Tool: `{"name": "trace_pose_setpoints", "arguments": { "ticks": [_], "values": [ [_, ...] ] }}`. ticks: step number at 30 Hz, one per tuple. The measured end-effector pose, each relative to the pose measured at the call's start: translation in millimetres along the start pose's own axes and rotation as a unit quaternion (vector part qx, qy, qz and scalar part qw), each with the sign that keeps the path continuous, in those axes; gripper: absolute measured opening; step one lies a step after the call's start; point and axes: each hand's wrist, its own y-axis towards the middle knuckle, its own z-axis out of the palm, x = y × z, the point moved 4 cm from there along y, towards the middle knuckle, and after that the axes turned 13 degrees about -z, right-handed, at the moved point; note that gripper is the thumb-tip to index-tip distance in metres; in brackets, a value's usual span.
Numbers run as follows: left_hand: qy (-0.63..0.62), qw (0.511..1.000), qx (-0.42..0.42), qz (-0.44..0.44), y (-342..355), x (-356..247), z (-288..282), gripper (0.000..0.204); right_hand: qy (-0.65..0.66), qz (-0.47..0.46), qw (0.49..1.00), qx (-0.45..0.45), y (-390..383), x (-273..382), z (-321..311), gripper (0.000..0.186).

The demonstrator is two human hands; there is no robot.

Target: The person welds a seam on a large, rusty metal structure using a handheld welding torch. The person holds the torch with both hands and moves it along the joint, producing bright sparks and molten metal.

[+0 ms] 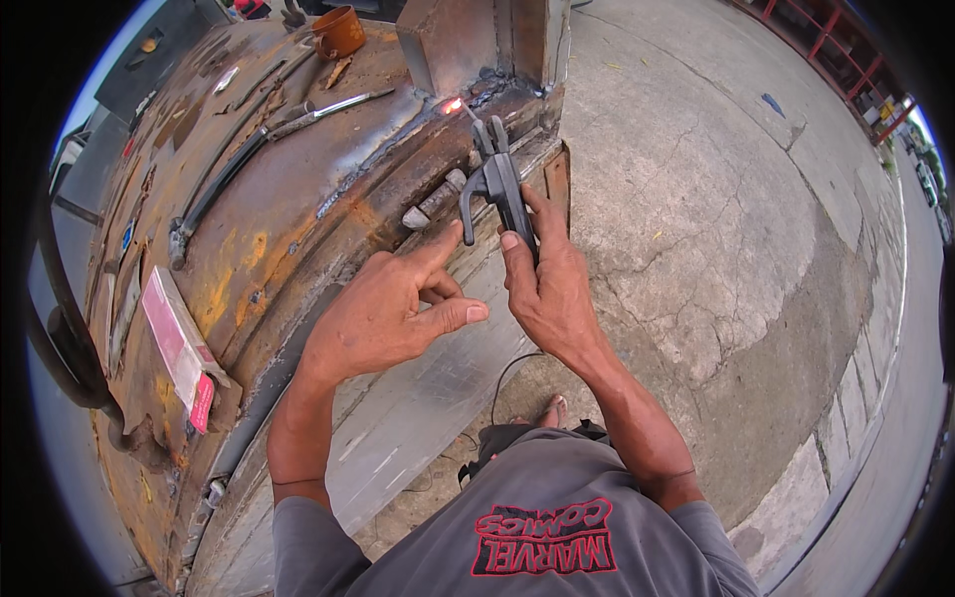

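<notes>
My right hand (552, 284) is wrapped round the black handle of a welding electrode holder (507, 194). From its jaws a short electrode stub points to a small glowing red-orange spot (454, 105) on the rusty steel. That spot lies by the foot of an upright steel plate (450, 50). My left hand (393, 308) hangs to the left of the holder, index finger stretched toward its lever and thumb apart, holding nothing. Just beyond that fingertip, a metal hinge barrel (435, 199) sits on the steel edge. A dark weld bead (363, 164) runs along the surface.
On the rusty steel bed (249, 219) lie a long-handled hammer (214, 194), a pink and white electrode box (179, 333) and several metal scraps. An orange-brown mug (338, 33) stands at the far end. A cable (499, 383) hangs below my hands, and cracked concrete (686, 219) spreads to the right.
</notes>
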Motion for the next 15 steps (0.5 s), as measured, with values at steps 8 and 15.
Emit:
{"name": "trace_pose_setpoints", "arguments": {
  "ticks": [8,15],
  "values": [
    [0.007,1.000,-0.011,0.011,2,6,1,0.097,-0.011,-0.014,1.000,-0.002,3,2,2,0.053],
    [0.012,1.000,0.009,-0.019,0,1,-1,0.099,0.006,0.015,1.000,0.007,4,2,2,0.052]
  ]
}}
